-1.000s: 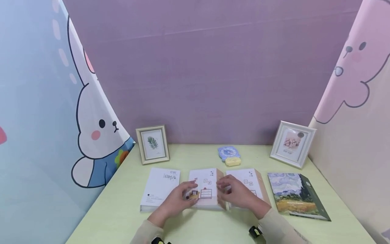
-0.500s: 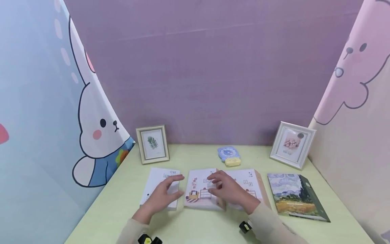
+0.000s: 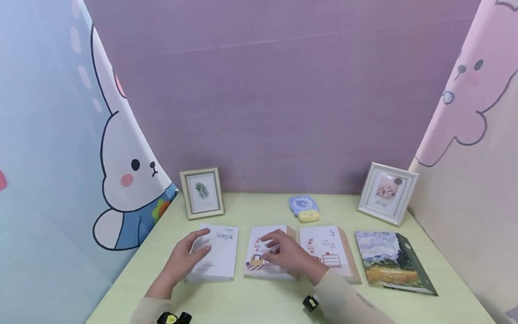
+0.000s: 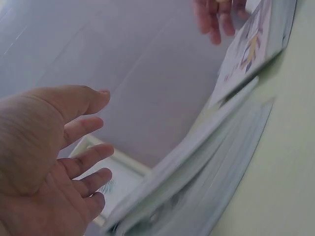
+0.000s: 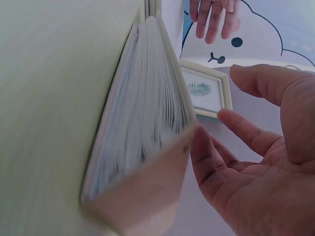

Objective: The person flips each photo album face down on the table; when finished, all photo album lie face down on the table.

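Left to right on the desk (image 3: 259, 301): left hand (image 3: 184, 256), fingers spread, grip holding nothing, over the white book (image 3: 214, 252); right hand (image 3: 289, 256), fingers relaxed and extended, resting on the middle illustrated book (image 3: 255, 256); a matching book (image 3: 328, 252); a painted-cover book (image 3: 390, 261) at far right.

4 books (image 3: 213, 253) in a row on the table (image 3: 263, 301), 2 frames (image 3: 202, 192) and a clock (image 3: 302, 204) behind them

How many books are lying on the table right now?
4, in a row: white book under the left hand, illustrated book under the right hand, matching book, painting-cover book far right.
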### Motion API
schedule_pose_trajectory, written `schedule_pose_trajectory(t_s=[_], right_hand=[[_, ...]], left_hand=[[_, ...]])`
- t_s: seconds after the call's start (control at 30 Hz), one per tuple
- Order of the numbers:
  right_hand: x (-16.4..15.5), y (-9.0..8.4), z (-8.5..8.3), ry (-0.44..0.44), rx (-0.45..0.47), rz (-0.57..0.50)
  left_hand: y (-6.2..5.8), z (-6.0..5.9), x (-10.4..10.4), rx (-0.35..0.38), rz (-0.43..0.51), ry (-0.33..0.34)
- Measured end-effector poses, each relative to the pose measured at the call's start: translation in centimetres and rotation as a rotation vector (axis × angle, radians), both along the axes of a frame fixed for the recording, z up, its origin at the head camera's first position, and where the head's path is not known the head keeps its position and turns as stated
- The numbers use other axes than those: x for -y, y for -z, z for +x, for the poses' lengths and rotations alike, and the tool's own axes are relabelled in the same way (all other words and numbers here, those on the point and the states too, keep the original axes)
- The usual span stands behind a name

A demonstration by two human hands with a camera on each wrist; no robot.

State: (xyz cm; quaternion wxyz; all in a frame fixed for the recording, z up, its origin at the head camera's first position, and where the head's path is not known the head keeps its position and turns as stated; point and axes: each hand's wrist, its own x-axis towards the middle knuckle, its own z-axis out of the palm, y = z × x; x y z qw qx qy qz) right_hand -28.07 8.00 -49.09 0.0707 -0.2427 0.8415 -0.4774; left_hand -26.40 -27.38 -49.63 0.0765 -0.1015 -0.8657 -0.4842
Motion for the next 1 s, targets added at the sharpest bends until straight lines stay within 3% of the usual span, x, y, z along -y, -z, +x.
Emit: schedule_pose_trajectory(t_s=[0.23, 0.5, 0.77, 1.0], right_hand=[[2.4, 0.3, -0.2, 0.01, 0.046, -0.023], [4.3, 0.6, 0.1, -0.075, 0.023, 0.025], [6.4, 0.9, 1.1, -0.092, 0.033, 0.041], [8.2, 0.9, 1.9, -0.122, 0.05, 0.038]], left_hand=[[1.0, -0.1, 2.9, 0.009, 0.029, -0.017], [1.8, -0.1, 4.9, 0.057, 0.035, -0.077], [2.9, -0.5, 5.9, 0.169, 0.103, -0.102], [3.4, -0.9, 6.0, 0.196, 0.174, -0.087]])
